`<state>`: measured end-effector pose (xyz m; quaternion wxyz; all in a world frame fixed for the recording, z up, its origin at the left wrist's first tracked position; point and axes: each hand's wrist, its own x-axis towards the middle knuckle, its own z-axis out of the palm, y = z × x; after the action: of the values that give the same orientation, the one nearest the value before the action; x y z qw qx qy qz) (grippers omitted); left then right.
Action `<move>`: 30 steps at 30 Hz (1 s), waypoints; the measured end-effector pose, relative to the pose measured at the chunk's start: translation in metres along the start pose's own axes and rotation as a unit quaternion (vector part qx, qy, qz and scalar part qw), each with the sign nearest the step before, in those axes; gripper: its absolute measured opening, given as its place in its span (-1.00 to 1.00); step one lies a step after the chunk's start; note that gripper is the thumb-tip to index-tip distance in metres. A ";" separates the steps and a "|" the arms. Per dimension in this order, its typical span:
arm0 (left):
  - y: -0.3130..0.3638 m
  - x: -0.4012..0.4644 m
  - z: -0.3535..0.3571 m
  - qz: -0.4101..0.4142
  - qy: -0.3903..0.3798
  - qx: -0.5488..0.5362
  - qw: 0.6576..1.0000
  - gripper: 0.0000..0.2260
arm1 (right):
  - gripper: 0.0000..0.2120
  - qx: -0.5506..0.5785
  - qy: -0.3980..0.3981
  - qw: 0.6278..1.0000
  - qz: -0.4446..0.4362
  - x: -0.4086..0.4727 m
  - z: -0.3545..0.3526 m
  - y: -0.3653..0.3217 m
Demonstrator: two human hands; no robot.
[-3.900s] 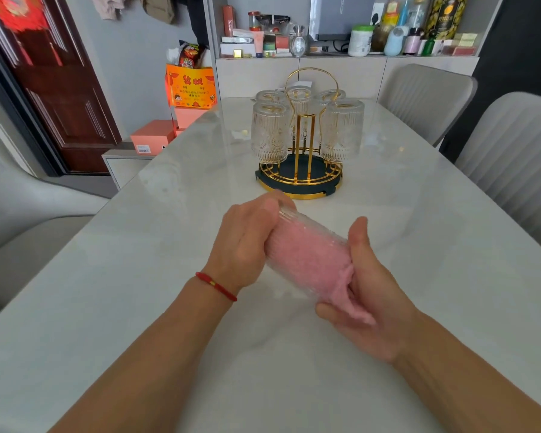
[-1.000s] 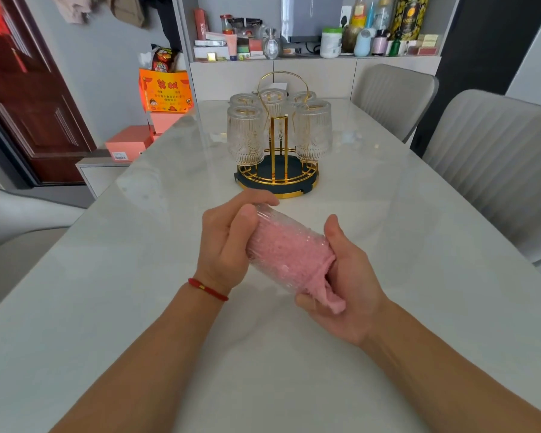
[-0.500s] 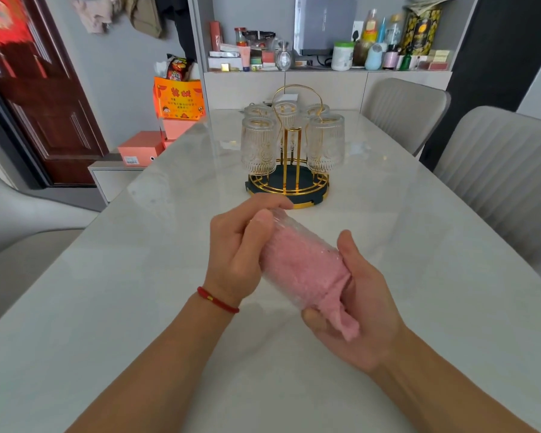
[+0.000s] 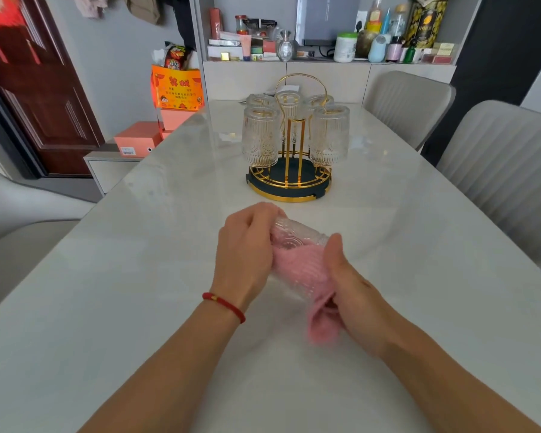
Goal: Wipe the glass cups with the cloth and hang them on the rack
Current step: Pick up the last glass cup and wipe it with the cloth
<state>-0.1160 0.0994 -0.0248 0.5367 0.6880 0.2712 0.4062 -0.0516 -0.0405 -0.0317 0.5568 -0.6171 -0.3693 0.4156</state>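
Item 1: clear ribbed glass cup point(image 4: 297, 237), held above the pale marble-look bench point(image 4: 107, 292), lying tilted with its closed base pointing away toward the rack and its mouth toward the person.

Item 2: pink fluffy cloth point(image 4: 310, 276), stuffed inside the cup; a tail of it hangs out of the mouth and down between the two wrists.

Item 3: left hand point(image 4: 245, 254), fingers curled round the far end of the cup, grasping it. A red cord bracelet point(image 4: 224, 304) sits on the wrist.

Item 4: right hand point(image 4: 353, 292), thumb laid along the cup's side, fingers curled under and pinching the cloth at the mouth.

Item 5: gold wire cup rack with dark round base point(image 4: 289, 182), standing on the bench well beyond the hands, with a looped handle on top.

Item 6: five matching glass cups point(image 4: 260, 135), hung upside down on the rack's arms, two in front and three behind.

Item 7: two grey ribbed chairs point(image 4: 497, 170), along the bench's right side.

Item 8: wall shelf of bottles and jars point(image 4: 325, 42), behind the bench.

Item 9: orange boxes point(image 4: 138, 139), stacked at the left near a dark red door.
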 end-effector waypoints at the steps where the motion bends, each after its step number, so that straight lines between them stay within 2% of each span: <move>1: 0.000 -0.001 -0.002 0.052 0.010 -0.010 0.999 -0.69 | -0.19 0.049 0.002 0.998 0.026 -0.001 -0.001 0.000; 3: 0.000 -0.002 -0.005 0.131 0.015 -0.026 0.991 -0.69 | -0.16 0.167 0.001 0.984 0.061 0.000 0.000 -0.007; 5: 0.002 -0.003 -0.010 0.195 -0.003 -0.034 0.980 -0.71 | -0.25 0.292 -0.011 0.953 0.079 -0.003 0.007 -0.017; 7: 0.002 -0.001 -0.013 0.245 -0.026 -0.030 0.969 -0.68 | -0.23 0.369 -0.022 0.924 0.095 -0.002 0.007 -0.017; 11: 0.002 0.010 -0.023 0.282 -0.067 0.004 0.957 -0.67 | -0.23 0.415 -0.006 0.904 0.108 0.007 0.003 -0.007; 14: -0.002 0.014 -0.025 0.274 -0.066 0.021 0.959 -0.67 | -0.21 0.430 0.007 0.898 0.090 0.010 -0.001 -0.006; 16: -0.004 0.016 -0.024 0.252 -0.059 0.007 0.966 -0.66 | -0.27 0.427 0.004 0.900 0.085 0.009 -0.001 -0.007; 19: -0.009 0.017 -0.023 0.202 -0.034 -0.013 0.979 -0.65 | -0.49 0.448 0.048 0.889 0.077 0.008 -0.001 -0.009; 21: -0.012 0.020 -0.022 0.159 -0.014 -0.006 0.987 -0.68 | -0.44 0.454 0.066 0.886 0.068 0.006 -0.001 -0.012; 22: -0.013 0.022 -0.022 0.121 0.004 -0.005 0.993 -0.70 | -0.42 0.458 0.070 0.884 0.061 0.005 -0.003 -0.013; 24: -0.018 0.030 -0.027 -0.016 0.057 -0.048 0.997 -0.71 | -0.42 0.481 0.079 0.872 0.043 0.002 -0.010 -0.016; 26: -0.018 0.037 -0.039 -0.176 0.074 -0.174 0.966 -0.75 | -0.43 0.486 0.110 0.867 -0.016 0.000 -0.021 -0.020; 27: -0.018 0.038 -0.043 -0.221 0.056 -0.220 0.948 -0.75 | -0.43 0.470 0.139 0.870 -0.051 -0.001 -0.025 -0.022; 30: -0.017 0.035 -0.048 -0.234 -0.027 -0.265 0.935 -0.74 | -0.41 0.385 0.186 0.901 -0.078 0.007 -0.024 -0.018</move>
<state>-0.1370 0.1576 -0.0271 0.7867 0.4485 0.2921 0.3078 -0.0263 -0.0412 -0.0138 0.8401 -0.3897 -0.1169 0.3586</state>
